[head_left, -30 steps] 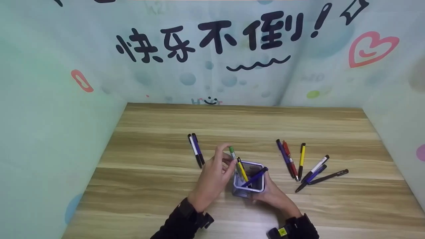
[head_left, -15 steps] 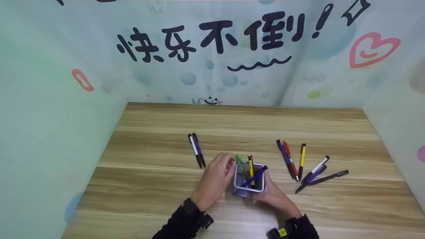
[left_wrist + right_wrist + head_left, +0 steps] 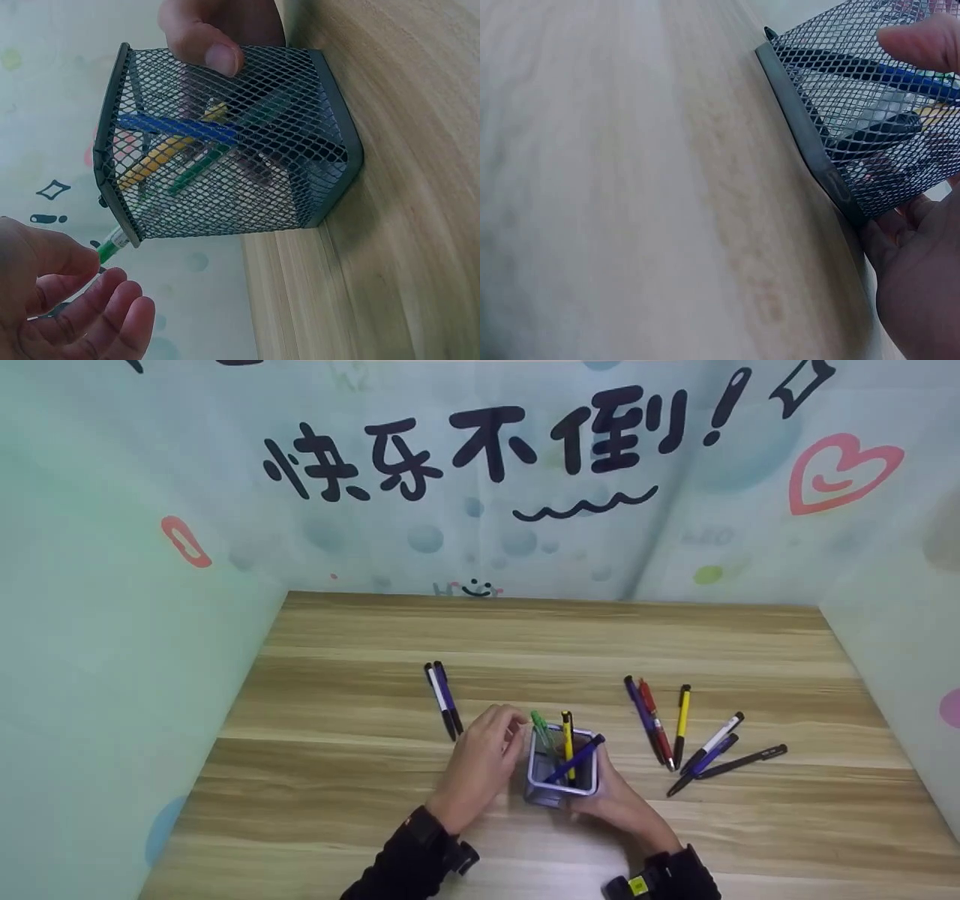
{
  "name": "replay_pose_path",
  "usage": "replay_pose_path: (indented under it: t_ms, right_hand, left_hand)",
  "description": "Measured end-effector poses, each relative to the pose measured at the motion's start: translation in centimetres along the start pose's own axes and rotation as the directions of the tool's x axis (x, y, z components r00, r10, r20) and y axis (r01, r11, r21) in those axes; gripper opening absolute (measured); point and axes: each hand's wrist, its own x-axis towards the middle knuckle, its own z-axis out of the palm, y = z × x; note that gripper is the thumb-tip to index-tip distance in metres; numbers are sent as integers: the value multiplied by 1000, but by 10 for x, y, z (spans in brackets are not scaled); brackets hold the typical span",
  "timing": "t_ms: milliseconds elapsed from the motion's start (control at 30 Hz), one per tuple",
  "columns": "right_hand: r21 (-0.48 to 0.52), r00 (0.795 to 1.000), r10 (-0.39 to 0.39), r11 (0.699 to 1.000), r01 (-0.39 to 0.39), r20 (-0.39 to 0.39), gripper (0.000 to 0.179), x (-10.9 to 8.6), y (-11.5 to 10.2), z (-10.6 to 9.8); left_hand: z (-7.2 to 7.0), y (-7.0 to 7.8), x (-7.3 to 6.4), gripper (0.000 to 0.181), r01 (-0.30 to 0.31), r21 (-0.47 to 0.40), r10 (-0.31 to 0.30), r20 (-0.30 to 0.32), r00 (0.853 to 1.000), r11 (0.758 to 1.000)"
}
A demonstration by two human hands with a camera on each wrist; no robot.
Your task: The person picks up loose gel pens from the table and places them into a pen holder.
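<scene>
My right hand [image 3: 619, 802] grips the mesh pen holder [image 3: 546, 793] from its right side, thumb across the wire wall in the right wrist view. Inside lean a green pen [image 3: 540, 721], a yellow pen [image 3: 568, 735] and a blue pen [image 3: 581, 757], whose end sticks out over the right rim. To the left of the holder is my left hand [image 3: 480, 765], fingers loosely bent. Its fingertips lie just beside the green pen's upper end in the head view. The left wrist view shows the thumb close to that end [image 3: 112, 246]; whether they touch is hard to tell.
A white pen [image 3: 439, 697] and a purple pen [image 3: 448, 697] lie together beyond my left hand. To the right are several more pens, among them a red pen [image 3: 655, 716], a yellow-and-black pen [image 3: 682, 720] and a black pen [image 3: 739, 761]. A printed backdrop encloses the wooden table [image 3: 360, 637].
My left hand has let go of the green pen, which dropped lower into the holder, and drew slightly left. The yellow pen swung more upright. My right hand has stayed in place.
</scene>
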Motion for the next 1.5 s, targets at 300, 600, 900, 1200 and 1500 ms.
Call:
replay_pose_path:
  t_ms: [300, 600, 900, 1200, 1500]
  right_hand:
    - [-23, 1000, -5, 1000, 5, 15, 95, 0, 2, -1]
    - [-82, 999, 45, 996, -47, -18, 97, 0, 1, -1]
    - [-71, 999, 38, 997, -40, -27, 96, 0, 1, 0]
    - [-81, 999, 21, 996, -23, -26, 95, 0, 0, 0]
    - [-79, 999, 25, 997, -27, -30, 93, -1, 1, 1]
  left_hand:
    - [-4, -22, 6, 16, 80, 32, -79, -26, 997, 996]
    - [-8, -58, 15, 24, 290, 108, -292, 1, 956, 951]
    - [-10, -90, 30, 36, 429, 80, -430, -10, 903, 900]
    - [-4, -107, 38, 43, 491, 135, -500, 47, 865, 861]
    - [-8, -107, 41, 24, 534, 88, -539, 55, 840, 841]
